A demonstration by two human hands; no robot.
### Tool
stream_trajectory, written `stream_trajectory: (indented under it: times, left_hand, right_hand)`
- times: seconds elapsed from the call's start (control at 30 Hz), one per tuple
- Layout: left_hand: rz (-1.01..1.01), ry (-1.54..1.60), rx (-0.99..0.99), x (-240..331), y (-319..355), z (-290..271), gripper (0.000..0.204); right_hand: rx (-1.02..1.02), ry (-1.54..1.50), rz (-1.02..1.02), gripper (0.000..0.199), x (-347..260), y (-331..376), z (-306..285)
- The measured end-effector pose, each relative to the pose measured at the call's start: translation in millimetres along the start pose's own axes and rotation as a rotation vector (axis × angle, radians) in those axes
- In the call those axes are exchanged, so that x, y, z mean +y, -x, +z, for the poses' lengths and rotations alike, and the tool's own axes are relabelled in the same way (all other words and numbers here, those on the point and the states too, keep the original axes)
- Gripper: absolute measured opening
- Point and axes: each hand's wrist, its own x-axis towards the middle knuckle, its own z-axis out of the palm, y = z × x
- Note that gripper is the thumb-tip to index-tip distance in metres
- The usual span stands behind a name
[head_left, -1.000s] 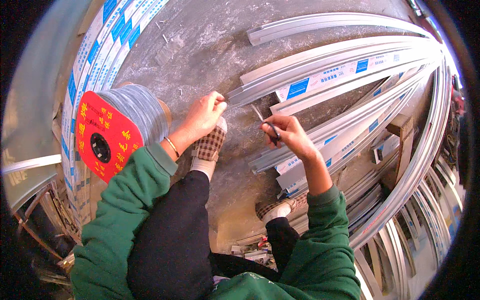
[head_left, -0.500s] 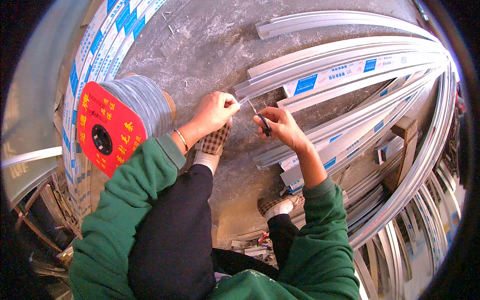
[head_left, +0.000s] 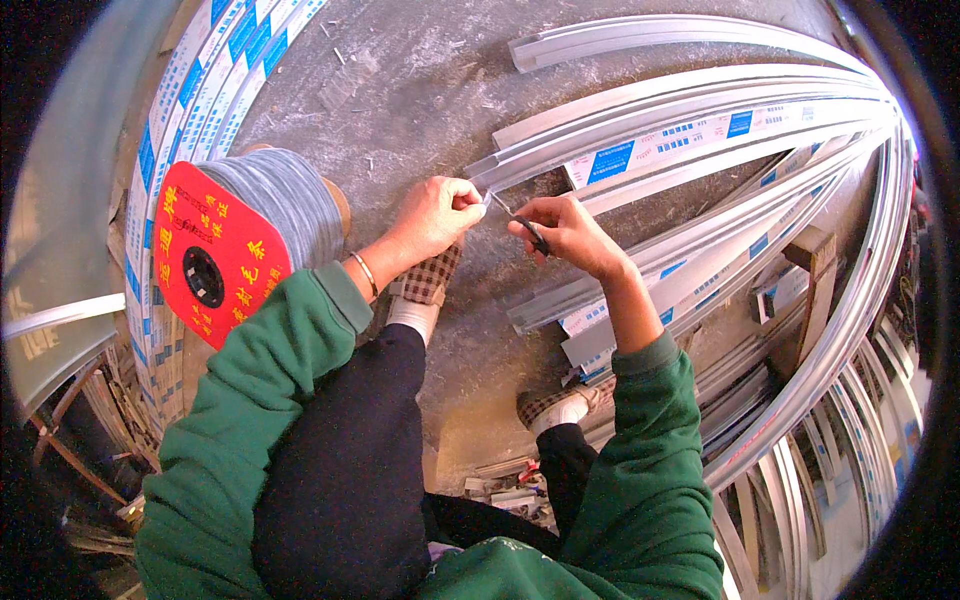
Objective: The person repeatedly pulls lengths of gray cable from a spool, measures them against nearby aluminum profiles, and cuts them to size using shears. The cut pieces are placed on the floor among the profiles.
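Observation:
My left hand (head_left: pixel 434 214) is closed in a pinch at the near end of a long pale profile strip (head_left: pixel 520 165). Something small and whitish shows at its fingertips, too small to name. Just right of it, my right hand (head_left: pixel 572 236) grips a pair of scissors (head_left: pixel 540 242) by the black handles. The scissor blades point up and left, their tips close to the left fingertips. A large spool (head_left: pixel 290 205) of grey strip with a red square flange (head_left: pixel 215 255) stands left of my left hand.
More long profiles (head_left: pixel 700 215) with blue and white film fan out to the right, past a wooden support (head_left: pixel 820 290). Film-wrapped strips (head_left: pixel 215 85) curve along the far left. My checkered shoes (head_left: pixel 436 278) are on the dusty floor, with scraps (head_left: pixel 505 490) between my legs.
My right hand and the scissors have shifted slightly, bringing the blades closer to the left fingertips. My left hand has risen a little in the picture, still pinching.

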Motion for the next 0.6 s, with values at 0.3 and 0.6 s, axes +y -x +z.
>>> stream_trajectory:
  times: [0.3, 0.6]
  left_hand:
    - [0.018, -0.015, 0.016, 6, 2, 4, 0.020]
    - [0.008, -0.070, 0.015, 0, 1, -1, 0.018]
  right_hand:
    - [-0.141, 0.158, 0.154, 0.032, -23, -18, -20]
    - [-0.237, 0.249, 0.007, 0.037, -24, -26, -32]
